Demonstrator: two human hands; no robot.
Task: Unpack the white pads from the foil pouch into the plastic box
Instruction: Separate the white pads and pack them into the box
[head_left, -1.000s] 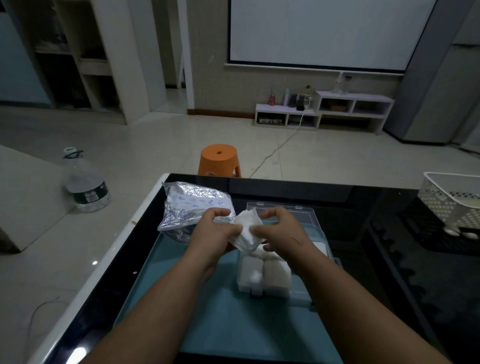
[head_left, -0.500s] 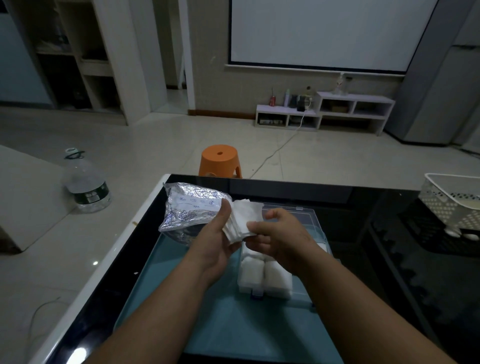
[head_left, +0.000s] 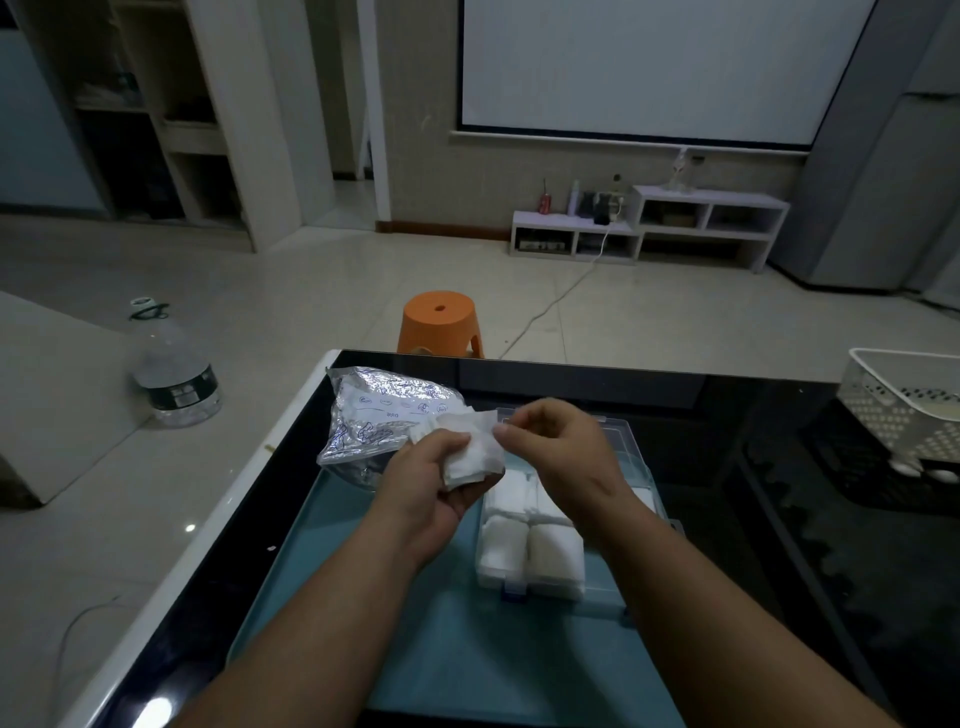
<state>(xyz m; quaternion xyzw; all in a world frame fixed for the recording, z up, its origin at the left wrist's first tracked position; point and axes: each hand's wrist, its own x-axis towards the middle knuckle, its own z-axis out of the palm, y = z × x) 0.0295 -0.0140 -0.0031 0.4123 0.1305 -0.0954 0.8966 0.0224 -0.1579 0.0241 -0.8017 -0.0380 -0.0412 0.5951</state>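
Dim tiled floor runs out past the black glass counter (head_left: 727, 415), and a teal tray (head_left: 467, 649) lies on it under my forearms.

Half a second ago my right grip (head_left: 561, 447) sat lower, against the near side of the bundle. Now it is higher, with thumb and curled fingers pinching the upper right edge of the white pads (head_left: 470, 457). My left grip (head_left: 426, 483) has turned more palm-up and cradles that bundle from below, fingers curled round its underside. The foil pouch (head_left: 384, 415) has not moved. It lies crumpled on the far left corner of the tray, just beside my left knuckles, its mouth toward the bundle.

The white pads are clear of the pouch, held in the air between both grips, above the far left corner of the plastic box (head_left: 530, 584). The box sits open on the tray just below and to the right of my hands, with packed pads (head_left: 553, 551) filling its near compartments.

Beyond the counter stand an orange stool (head_left: 440, 325), a water bottle (head_left: 174, 374) on the floor to the left, and a white basket (head_left: 904, 400) at the right edge.
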